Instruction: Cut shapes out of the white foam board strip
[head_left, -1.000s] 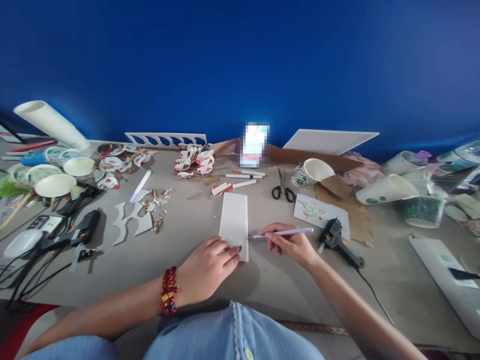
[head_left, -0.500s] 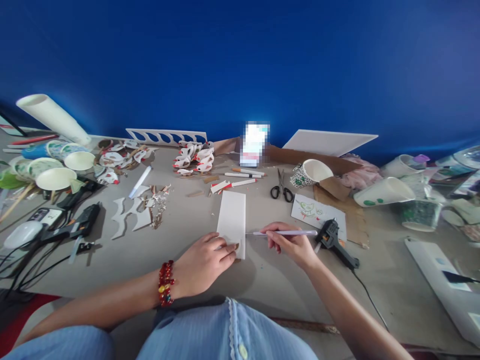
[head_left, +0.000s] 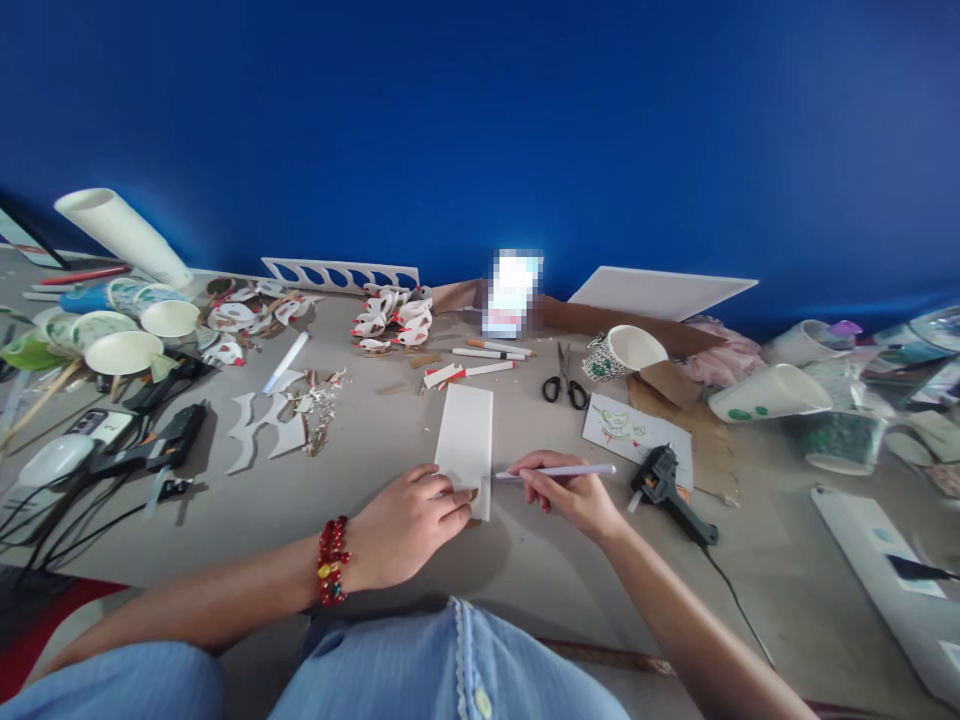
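Steadying first: left hand (head_left: 409, 525) lies open, fingers on the white board strip (head_left: 465, 430), near centre of table (head_left: 367, 430) | right hand (head_left: 574, 495) pinches lavender pen-like tool (head_left: 589, 470), tip by strip's right edge | I'd keep fingers clear (tip looks thin), pressure even.

Looks forward and down from head height, over the light-blue buttoned fabric shirt (head_left: 390, 665) along the bottom edge. Sits within arm's reach of the bare left hand (head_left: 412, 525) and bare right hand (head_left: 566, 490), low and central. Spans widely across the flat grey table (head_left: 390, 440), facing the plain deep-blue wall (head_left: 480, 130) beyond.
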